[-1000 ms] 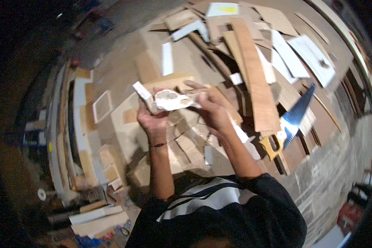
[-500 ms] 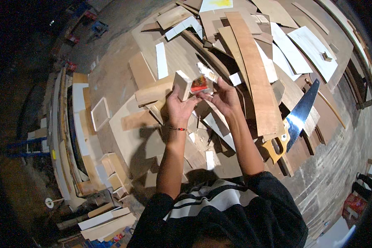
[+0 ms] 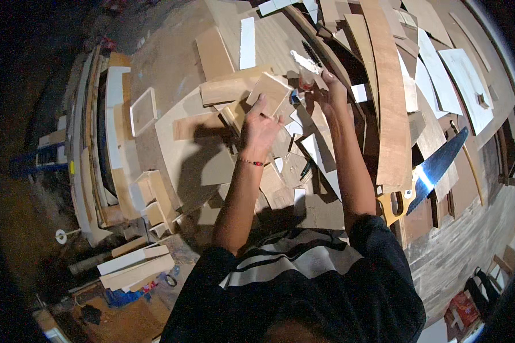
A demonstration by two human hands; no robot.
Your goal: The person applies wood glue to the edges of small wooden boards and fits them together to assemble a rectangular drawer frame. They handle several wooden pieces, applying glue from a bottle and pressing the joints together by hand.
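Observation:
My left hand [image 3: 257, 134] grips a small, flat piece of wood [image 3: 271, 93] by its near edge, its pale broad face turned up. In my right hand [image 3: 330, 97] is a small red-and-white container [image 3: 306, 80], with thick white matter smeared over its top. The fingers partly hide it, so its exact kind cannot be told. The two hands are apart, both above scattered offcuts. Beneath and left of the held piece lies a pale wooden board [image 3: 226, 90]. Just beyond the container lies a dark toothed strip [image 3: 312, 52].
A handsaw [image 3: 435, 171] with a yellow handle rests at the right, beside a long brown plank [image 3: 390, 103]. White panels [image 3: 466, 86] lie farther right. A small wooden frame [image 3: 143, 111] and a wooden box [image 3: 151, 194] are at the left. A dark pen-like object [image 3: 306, 170] lies among the scraps.
My hands have moved apart. The wood piece has tilted to show its broad face, and the container has drawn away from it to the right. The whole view has shifted.

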